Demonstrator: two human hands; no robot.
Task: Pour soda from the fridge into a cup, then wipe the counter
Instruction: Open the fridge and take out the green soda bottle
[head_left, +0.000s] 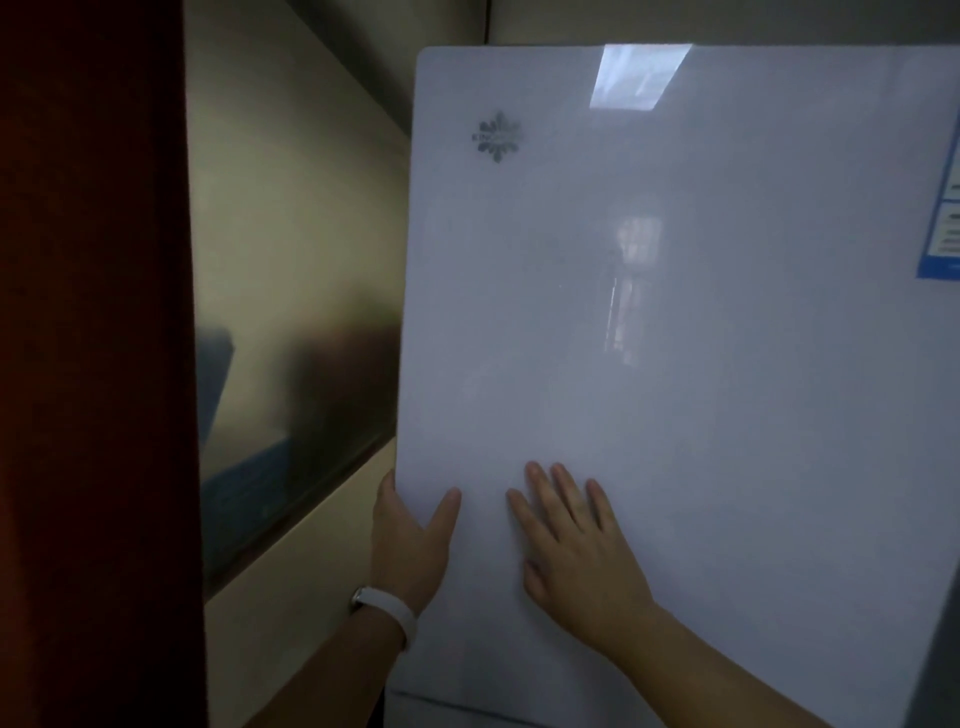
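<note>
A glossy white fridge door (675, 312) fills most of the head view, with a grey snowflake logo near its top left corner. My left hand (410, 540) grips the door's left edge low down, thumb on the front and fingers hidden behind the edge; a white band sits on that wrist. My right hand (571, 540) lies flat on the door front just to the right, fingers spread. No soda, cup or counter is in view.
A dark red panel (93, 364) stands close on the far left. Between it and the fridge is a beige wall with a shiny reflective panel (291, 312). A blue label (943, 218) sticks on the door's right edge.
</note>
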